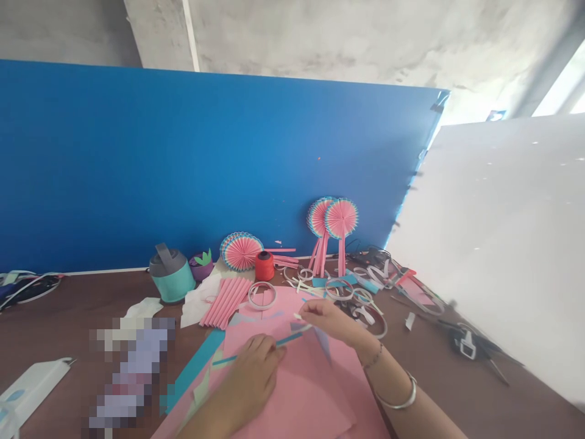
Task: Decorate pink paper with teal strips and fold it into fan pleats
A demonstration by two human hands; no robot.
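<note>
My left hand (256, 369) rests on a large pink paper sheet (311, 390), its fingers lying against the surface and the thumb stretched to the right. Beneath it runs a narrow blue strip (223, 361), partly covered by that hand, along the sheet's upper edge. My right hand (325, 318) is just above the far end of the strip. Its thumb and forefinger pinch a thin whitish strip (305, 328) that curls down toward the paper. More pink, pale green and blue paper (194, 369) shows under the sheet.
Behind the paper lie tape rolls (262, 295), rolled pink paper tubes (227, 303), a red thread spool (264, 266) and pleated paper fans (342, 218). A teal pot (172, 277) stands left. Scissors (467, 344) lie right, near the white panel (503, 244). A blue panel (205, 158) rises behind.
</note>
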